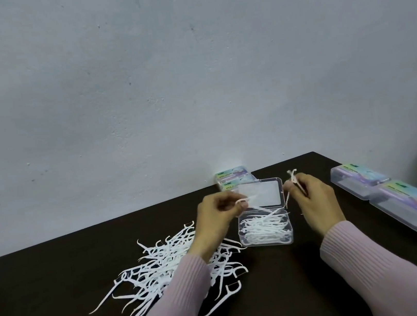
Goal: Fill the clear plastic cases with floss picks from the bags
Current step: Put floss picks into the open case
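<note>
Since floss picks look feather-light, springy and prone to tangling, the left hand (217, 212) pinches one (256, 208) by its head and the right hand (313, 196) grips a few over the open clear case (265, 229) near the desk's (57, 275) far edge.

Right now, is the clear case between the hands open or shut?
Open. The clear case has its lid tipped back toward the wall, and floss picks lie exposed in its base.

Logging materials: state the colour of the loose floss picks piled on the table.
White, the whole pile of floss picks, plain against the dark table in the head view.
</note>
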